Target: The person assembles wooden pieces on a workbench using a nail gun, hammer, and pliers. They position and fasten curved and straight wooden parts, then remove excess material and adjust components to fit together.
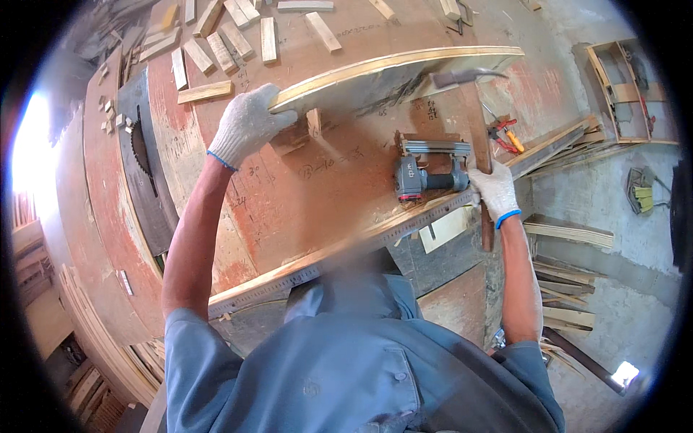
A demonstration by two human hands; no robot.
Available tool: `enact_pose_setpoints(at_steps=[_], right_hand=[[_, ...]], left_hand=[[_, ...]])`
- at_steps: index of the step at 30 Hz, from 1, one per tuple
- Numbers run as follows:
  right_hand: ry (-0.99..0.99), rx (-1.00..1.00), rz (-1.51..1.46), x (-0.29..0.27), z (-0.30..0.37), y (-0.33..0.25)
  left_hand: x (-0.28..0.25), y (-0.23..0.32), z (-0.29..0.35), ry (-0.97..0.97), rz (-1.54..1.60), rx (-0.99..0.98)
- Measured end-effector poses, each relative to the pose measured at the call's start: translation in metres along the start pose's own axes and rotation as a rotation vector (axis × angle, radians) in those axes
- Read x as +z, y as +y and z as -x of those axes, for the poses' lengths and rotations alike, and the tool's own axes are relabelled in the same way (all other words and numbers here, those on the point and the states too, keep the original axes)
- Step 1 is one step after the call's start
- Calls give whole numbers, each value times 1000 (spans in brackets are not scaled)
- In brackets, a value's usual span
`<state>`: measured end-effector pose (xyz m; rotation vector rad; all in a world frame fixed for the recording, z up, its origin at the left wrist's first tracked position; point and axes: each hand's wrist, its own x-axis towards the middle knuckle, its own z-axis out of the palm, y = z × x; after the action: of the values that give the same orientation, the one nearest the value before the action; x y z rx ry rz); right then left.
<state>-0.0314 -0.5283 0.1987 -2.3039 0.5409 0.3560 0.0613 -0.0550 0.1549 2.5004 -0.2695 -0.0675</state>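
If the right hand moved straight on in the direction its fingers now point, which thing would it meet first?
The right hand, in a white work glove, already grips the handle of the nail gun, fingers pointing across the workbench. Straight on, it would probably meet the gun's grey body first, though depth is uncertain.

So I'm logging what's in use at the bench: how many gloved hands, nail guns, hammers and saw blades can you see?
Gloved hands: 2, the left hand gripping the plywood board and the right hand on the nail gun
Nail guns: 1
Hammers: 1, the hammer
Saw blades: 1, the saw blade
Total: 5
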Motion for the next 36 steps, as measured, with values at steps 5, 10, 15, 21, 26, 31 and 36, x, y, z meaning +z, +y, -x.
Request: enact_pose_setpoints(at_steps=[5, 10, 15, 21, 26, 31, 36], right_hand=[[-6, 223, -108, -36, -59, 99], [208, -178, 823, -9, -56, 79], [-6, -751, 799, 32, -30, 86], [-154, -927, 891, 57, -45, 77], [-222, -939, 925, 69, -54, 85], [-159, -958, 916, 74, -57, 91], [-209, -892, 901, 78, -62, 84]], left_hand=[[-8, 1, -14, -54, 35, -41], [-14, -17, -16, -120, 114, -201], [29, -42, 11, -267, 511, -446], [66, -40, 36, -243, 704, -593], [76, -37, 38, -214, 137, -585], [94, -19, 62, 9, -341, -318], [148, 9, 105, 95, -476, -184]])
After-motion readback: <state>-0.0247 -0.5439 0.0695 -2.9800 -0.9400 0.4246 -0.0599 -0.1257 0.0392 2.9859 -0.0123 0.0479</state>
